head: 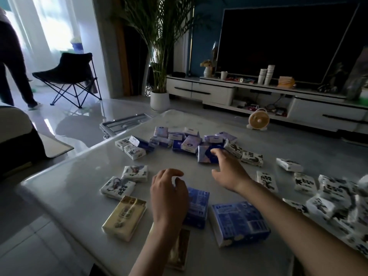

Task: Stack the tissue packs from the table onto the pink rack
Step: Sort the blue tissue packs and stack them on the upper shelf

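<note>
R hand (229, 172) spread, fingertips just touching small blue pack (207, 155) on the table (79, 186), thumb not closed yet — I'd pinch it firmly before lifting; L hand (169, 192) loose above bigger blue pack (199, 204), holding nothing — pink rack not in view.

Bare table (79, 176) lies open on the left; a heap of tissue packs (179, 139) blocks the far middle, and black-and-white packs (330, 188) crowd the right.
</note>
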